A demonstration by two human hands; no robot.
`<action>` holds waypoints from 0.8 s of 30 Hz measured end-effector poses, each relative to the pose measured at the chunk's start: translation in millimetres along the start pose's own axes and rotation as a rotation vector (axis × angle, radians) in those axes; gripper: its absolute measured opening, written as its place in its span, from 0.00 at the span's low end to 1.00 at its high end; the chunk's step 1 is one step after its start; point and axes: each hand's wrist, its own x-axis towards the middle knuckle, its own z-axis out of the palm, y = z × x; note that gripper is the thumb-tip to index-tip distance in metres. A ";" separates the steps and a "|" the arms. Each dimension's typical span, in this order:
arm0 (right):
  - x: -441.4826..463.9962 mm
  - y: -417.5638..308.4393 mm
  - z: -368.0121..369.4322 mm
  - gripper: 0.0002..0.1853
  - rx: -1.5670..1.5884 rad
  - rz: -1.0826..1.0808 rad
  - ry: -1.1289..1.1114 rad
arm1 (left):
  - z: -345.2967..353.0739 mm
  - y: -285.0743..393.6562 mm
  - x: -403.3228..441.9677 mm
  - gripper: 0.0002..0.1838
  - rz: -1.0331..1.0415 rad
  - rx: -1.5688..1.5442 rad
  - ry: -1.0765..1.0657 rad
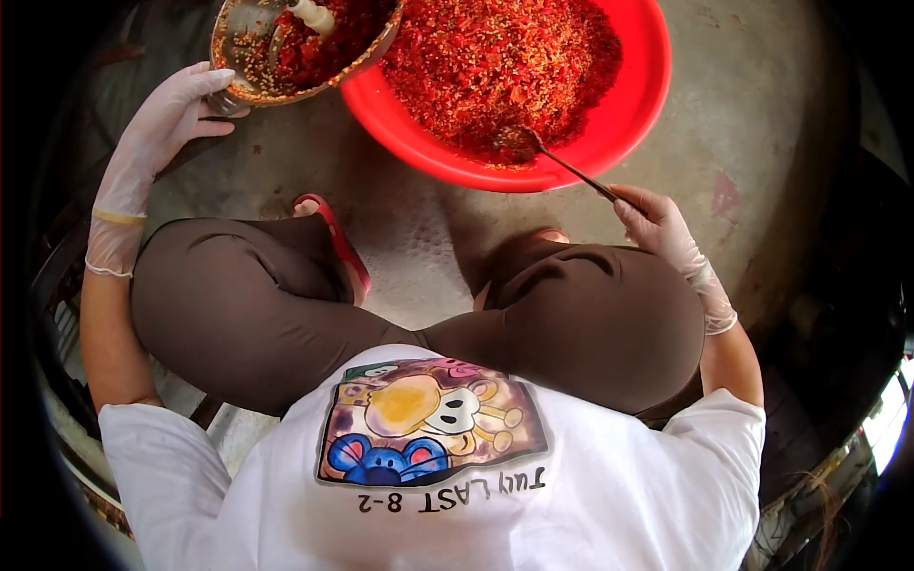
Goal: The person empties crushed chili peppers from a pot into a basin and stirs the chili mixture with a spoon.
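Note:
My left hand (195, 109), in a clear glove, grips the rim of a metal bowl (276, 99) at the upper left. Inside the bowl are chopped red peppers (333, 52) with seeds and a pale central post (312, 16). Gloved too, my right hand (657, 224) holds the handle of a metal spoon (576, 174). The spoon's head rests in a heap of chopped red pepper (495, 71) near the front of a large red basin (643, 95). The metal bowl overlaps the basin's left edge.
Below the basin is a grey concrete floor (752, 162). My knees in dark trousers (600, 324) are spread on both sides, with a red sandal (347, 252) between them. Dark furniture parts stand at the far left and right.

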 end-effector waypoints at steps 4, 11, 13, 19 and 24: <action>6.2 12.3 4.7 0.15 -0.050 -0.150 0.086 | -1.4 0.6 3.6 0.19 -0.021 -0.007 0.004; 4.6 2.9 6.3 0.16 -0.383 -0.297 0.200 | -2.7 -0.8 4.4 0.19 -0.011 -0.006 0.004; 6.1 4.2 10.3 0.17 -0.431 -0.316 0.196 | -1.4 0.4 3.8 0.19 -0.015 -0.015 0.014; 13.4 -2.2 13.1 0.19 -0.725 -0.261 0.096 | -1.6 0.6 4.4 0.19 -0.022 -0.003 0.004; 7.9 15.7 8.7 0.17 -0.541 -0.406 0.120 | 1.4 1.5 2.0 0.20 -0.007 0.005 0.019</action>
